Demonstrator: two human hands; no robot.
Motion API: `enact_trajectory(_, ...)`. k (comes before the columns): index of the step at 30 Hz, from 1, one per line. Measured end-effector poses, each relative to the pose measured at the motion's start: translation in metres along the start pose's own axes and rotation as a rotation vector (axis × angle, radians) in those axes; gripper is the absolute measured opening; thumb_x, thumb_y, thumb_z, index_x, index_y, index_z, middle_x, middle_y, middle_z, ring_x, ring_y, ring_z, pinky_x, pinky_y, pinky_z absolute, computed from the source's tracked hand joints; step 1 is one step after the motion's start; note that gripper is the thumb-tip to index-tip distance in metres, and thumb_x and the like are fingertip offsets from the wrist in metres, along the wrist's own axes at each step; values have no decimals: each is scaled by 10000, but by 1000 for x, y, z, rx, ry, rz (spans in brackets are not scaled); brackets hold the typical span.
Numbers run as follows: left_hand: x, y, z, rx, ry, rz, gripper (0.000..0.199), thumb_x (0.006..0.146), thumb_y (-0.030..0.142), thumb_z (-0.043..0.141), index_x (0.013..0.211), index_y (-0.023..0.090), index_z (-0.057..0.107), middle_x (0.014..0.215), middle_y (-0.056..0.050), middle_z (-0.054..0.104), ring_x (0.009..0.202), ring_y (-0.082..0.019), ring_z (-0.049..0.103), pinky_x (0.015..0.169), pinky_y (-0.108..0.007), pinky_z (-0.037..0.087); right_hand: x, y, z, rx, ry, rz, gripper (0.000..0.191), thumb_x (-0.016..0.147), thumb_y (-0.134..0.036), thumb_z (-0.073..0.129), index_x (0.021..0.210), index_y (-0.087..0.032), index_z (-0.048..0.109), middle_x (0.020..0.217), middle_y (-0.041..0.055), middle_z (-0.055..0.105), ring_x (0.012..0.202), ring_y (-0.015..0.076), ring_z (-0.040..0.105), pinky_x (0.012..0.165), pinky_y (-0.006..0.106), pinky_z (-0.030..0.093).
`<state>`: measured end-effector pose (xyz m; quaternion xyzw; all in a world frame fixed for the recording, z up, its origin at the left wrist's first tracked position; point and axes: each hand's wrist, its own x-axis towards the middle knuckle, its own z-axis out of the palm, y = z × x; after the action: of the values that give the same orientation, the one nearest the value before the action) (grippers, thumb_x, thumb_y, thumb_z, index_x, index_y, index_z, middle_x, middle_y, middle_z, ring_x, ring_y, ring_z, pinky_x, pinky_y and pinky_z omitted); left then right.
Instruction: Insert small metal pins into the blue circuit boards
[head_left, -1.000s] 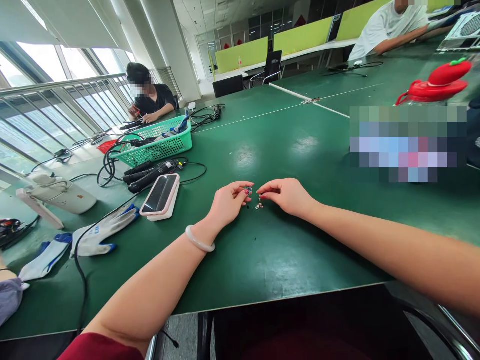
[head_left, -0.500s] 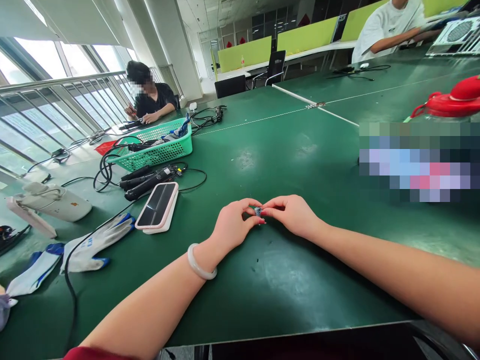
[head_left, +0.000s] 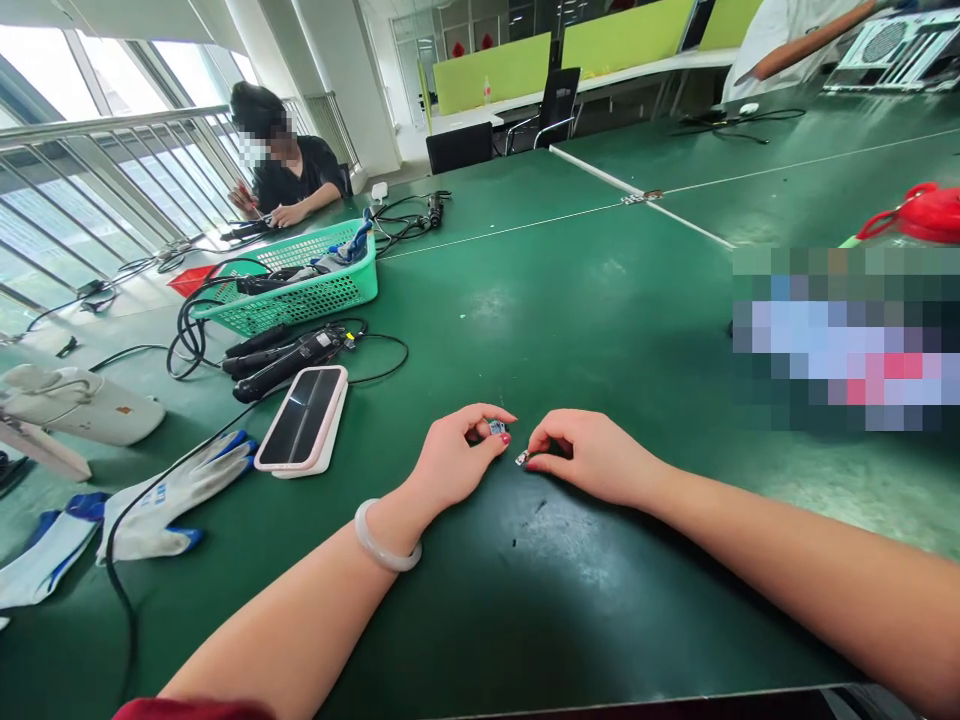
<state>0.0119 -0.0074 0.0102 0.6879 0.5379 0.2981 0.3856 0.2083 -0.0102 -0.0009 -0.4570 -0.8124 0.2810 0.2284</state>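
My left hand pinches a small bluish-grey piece between thumb and fingers, just above the green table. What kind of part it is, I cannot make out. To its right, my right hand holds a tiny silvery piece at the tips of thumb and forefinger, low over the tabletop. A small gap separates the two hands. Two dark specks lie on the table below them. A pale bangle circles my left wrist.
Left of my hands lie a phone, black corded tools and work gloves. Behind them stands a green basket with cables. A red-lidded container is at right. One person sits far left; another works far right.
My hands were together on one small piece; now they are apart, each with a piece. The right hand has come slightly nearer to me. The whole view has shifted a little.
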Motion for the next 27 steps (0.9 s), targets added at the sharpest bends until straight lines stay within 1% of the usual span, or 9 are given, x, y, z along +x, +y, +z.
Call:
enact_trajectory(3, 1, -1, 0, 44, 8, 0, 185, 744, 310, 628, 907, 238, 680, 651, 28, 579, 656, -121, 537, 741, -274, 442, -1, -1, 1, -86, -52, -18, 78, 813, -276, 613, 786, -218, 658, 802, 13, 653, 783, 166, 587, 727, 296, 446)
enact_trajectory(7, 1, -1, 1, 109, -31, -8, 229, 706, 279, 676, 935, 260, 662, 703, 21, 646, 776, -164, 605, 806, -310, 451, 2, -3, 3, -182, -88, -43, 163, 874, -215, 516, 793, -203, 656, 811, 30, 646, 786, 173, 587, 729, 305, 449)
enact_trajectory(11, 2, -3, 1, 98, -57, -2, 208, 758, 238, 616, 963, 258, 640, 796, 3, 696, 858, -179, 629, 830, -320, 455, 4, -1, 5, -290, -102, -101, 196, 898, -203, 470, 806, -186, 643, 819, 42, 634, 781, 177, 585, 721, 305, 452)
enact_trajectory(14, 2, -3, 1, 91, -56, 9, 199, 785, 221, 577, 974, 257, 631, 809, 2, 702, 867, -176, 636, 827, -316, 453, 4, 1, 5, -355, -108, -143, 204, 910, -197, 444, 806, -179, 619, 829, 44, 624, 773, 172, 576, 708, 299, 447)
enact_trajectory(16, 3, -3, 1, 104, -53, 6, 196, 772, 226, 597, 963, 255, 629, 800, 5, 704, 871, -180, 638, 829, -318, 450, 4, 2, 5, -373, -106, -145, 204, 910, -184, 431, 793, -179, 599, 817, 40, 610, 749, 165, 563, 683, 291, 437)
enact_trajectory(18, 4, -2, 1, 123, -43, -2, 195, 737, 241, 643, 931, 248, 629, 793, 5, 705, 875, -188, 639, 831, -324, 447, 4, 3, 4, -344, -77, -130, 198, 904, -167, 422, 779, -183, 576, 795, 32, 590, 718, 153, 546, 657, 281, 424)
enact_trajectory(21, 4, 0, 2, 116, -33, -9, 211, 681, 264, 700, 873, 232, 617, 812, 1, 704, 845, -186, 641, 811, -322, 450, 2, 2, 4, -212, 34, -115, 175, 897, -152, 412, 792, -191, 546, 800, 22, 567, 691, 135, 528, 645, 267, 419)
enact_trajectory(24, 2, 2, 4, 61, -47, -10, 236, 659, 300, 723, 837, 216, 593, 828, 5, 693, 807, -165, 634, 777, -301, 453, 0, -2, 5, -89, 145, -153, 157, 893, -148, 416, 792, -193, 527, 811, 20, 558, 696, 127, 523, 655, 262, 430)
enact_trajectory(27, -1, 3, 6, 12, -58, 3, 269, 641, 330, 741, 802, 202, 567, 810, 6, 675, 800, -157, 622, 766, -292, 450, -4, -6, 8, -59, 201, -201, 153, 898, -158, 423, 795, -194, 531, 826, 27, 569, 719, 129, 531, 671, 263, 441)
